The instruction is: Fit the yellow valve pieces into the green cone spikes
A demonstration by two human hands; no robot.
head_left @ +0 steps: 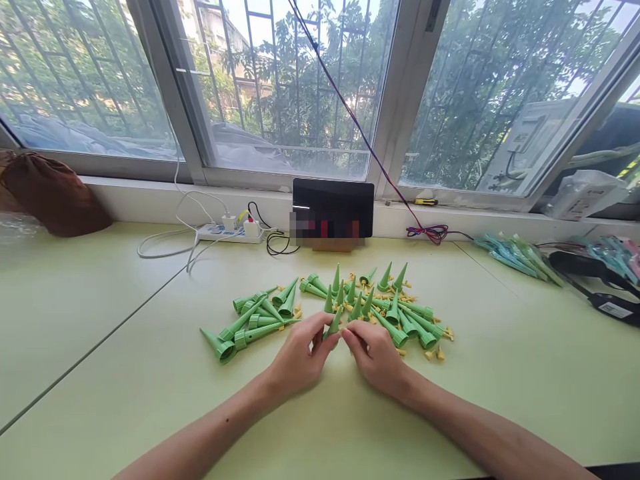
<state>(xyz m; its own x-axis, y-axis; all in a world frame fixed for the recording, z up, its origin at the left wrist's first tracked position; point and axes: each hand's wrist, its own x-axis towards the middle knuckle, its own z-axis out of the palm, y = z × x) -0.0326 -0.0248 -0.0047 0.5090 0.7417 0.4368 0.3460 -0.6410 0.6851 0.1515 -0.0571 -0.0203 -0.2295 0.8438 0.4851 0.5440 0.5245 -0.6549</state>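
My left hand (306,348) is closed around a green plastic watering spike (336,321), its point tilted up. Fingertips of my right hand (376,353) pinch together against the side of that spike. A small yellowish piece seems to show between them, most likely a yellow valve, though the fingers largely cover it. Beyond my hands lies a heap of green spikes (407,325), some upright on their ribbed caps, others on their sides. Small yellow valves (440,355) are scattered among them. To the left is another group of green spikes (257,321).
A dark-screened tablet (333,208) leans by the window sill. Left of it lies a white power strip (230,231) with cables. A brown bag (53,193) sits far left. Bagged coloured pieces (517,257) and a black strap (580,270) lie at right. A yellow-handled tool (426,201) rests on the sill.
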